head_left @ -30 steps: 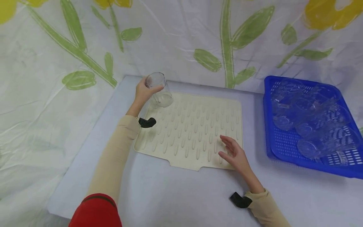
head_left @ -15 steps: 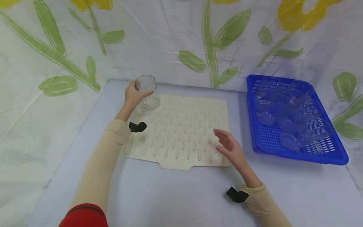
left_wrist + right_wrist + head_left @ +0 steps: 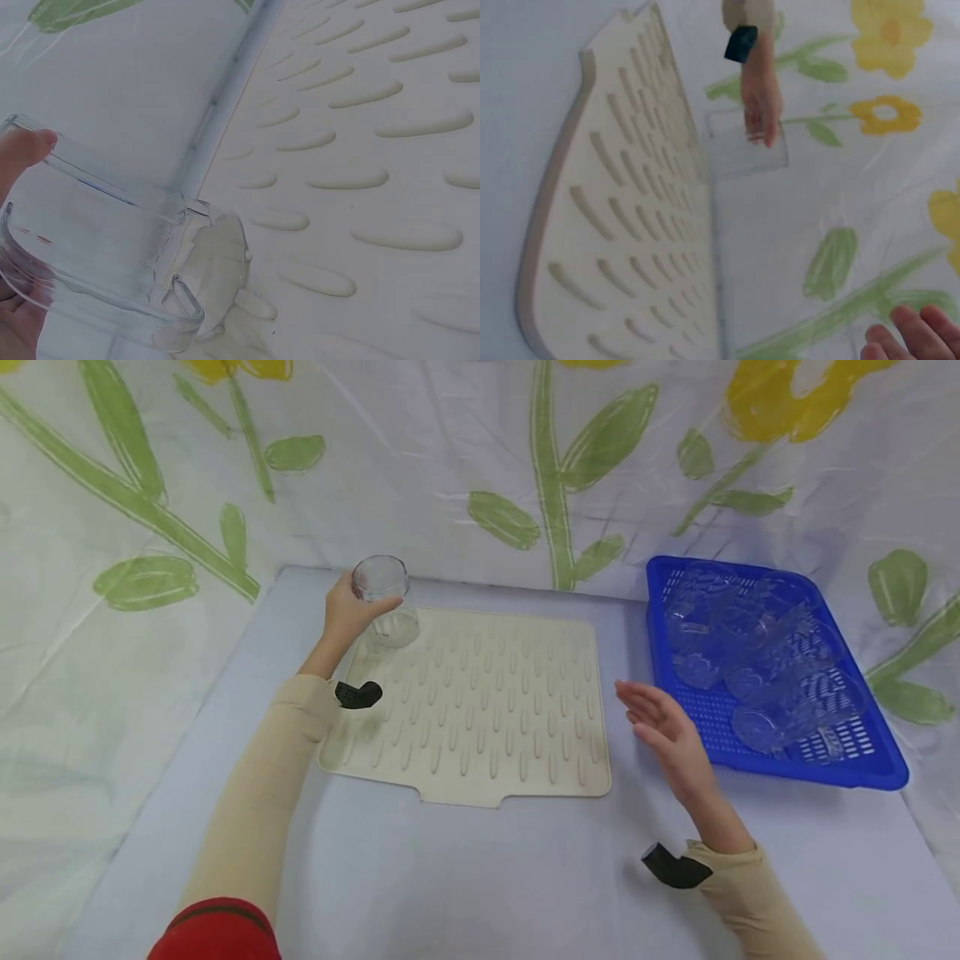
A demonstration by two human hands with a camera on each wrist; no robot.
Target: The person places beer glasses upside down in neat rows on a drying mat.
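Observation:
At the far left corner of the cream ridged mat (image 3: 480, 710), my left hand (image 3: 352, 612) grips a clear drinking glass (image 3: 382, 578) near its rim. In the left wrist view the glass (image 3: 112, 232) has its thick base down at the mat; whether the base touches the mat I cannot tell. My right hand (image 3: 670, 739) hangs in the air between the mat's right edge and the blue basket (image 3: 675, 752), fingers extended and holding nothing. Fingertips (image 3: 922, 334) of that hand show at the lower corner of the right wrist view.
Several clear glasses (image 3: 757, 727) lie on their sides in the blue perforated basket on the right. A white cloth covers the table (image 3: 465, 877). Behind it rises a white sheet (image 3: 420, 468) printed with green leaves and yellow flowers.
My right hand has moved right, from over the mat toward the basket. The left hand still holds the glass at the mat's far left corner. The head view has shifted to the right.

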